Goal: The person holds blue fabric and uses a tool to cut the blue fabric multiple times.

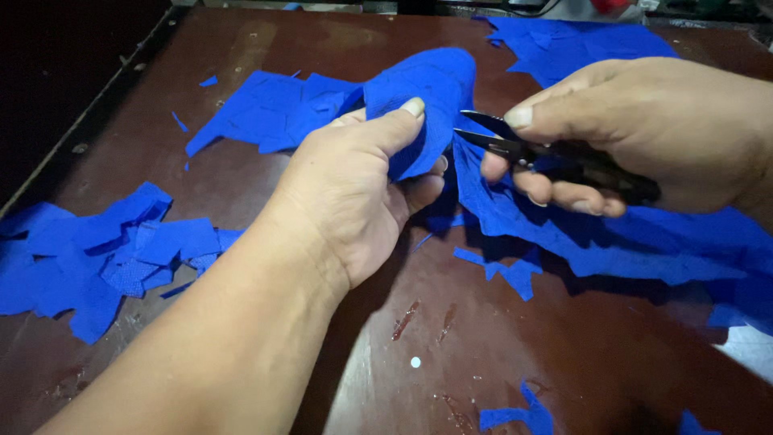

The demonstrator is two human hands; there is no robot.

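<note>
Cloth and cuttings on the bench

A heap of scraps (105, 258) lies left on the bench (483, 346); the cloth sheet (564, 234) spreads right and behind, with the snips (555, 157) over it.

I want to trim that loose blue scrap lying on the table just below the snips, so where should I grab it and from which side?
Pinch the loose scrap at its wider right end, coming from the near side of the table. That end lies flat on bare wood, probably easiest to lift. The left hand holds the blue fabric; the right hand holds the snips.
</note>
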